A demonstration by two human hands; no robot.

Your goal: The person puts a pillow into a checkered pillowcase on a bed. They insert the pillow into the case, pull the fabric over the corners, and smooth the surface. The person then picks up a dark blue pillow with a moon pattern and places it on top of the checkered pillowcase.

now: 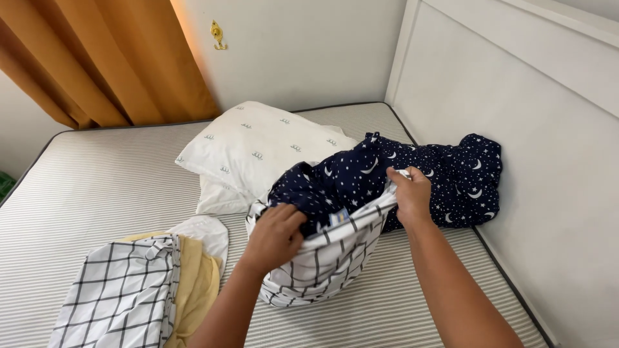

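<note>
Nearest the camera, a folded white cloth with a black grid (122,296) lies on the striped mattress (97,187) over a pale yellow piece (196,283), well to the left of both forearms. Just beyond, the left hand (274,235) is curled shut on the near edge of a white, black-checked pillowcase (322,258), knuckles up, while the right hand (409,193) pinches the far edge of the same opening, thumb and fingers closed on the fabric. Between the two hands the mouth of the case gapes, and a dark blue pillow with moons and stars (445,180) sits partly inside it, most of its bulk bunched to the right, against the white bed frame panel (548,161). The step seems to call for keeping both grips spread so the opening stays wide, and working the case along the pillow evenly on both sides; a lopsided pull would likely twist the corners. Farther back, a white pillow with small green prints (258,148) rests flat, just behind the blue one, and an orange curtain (109,64) hangs at the far left wall.
</note>
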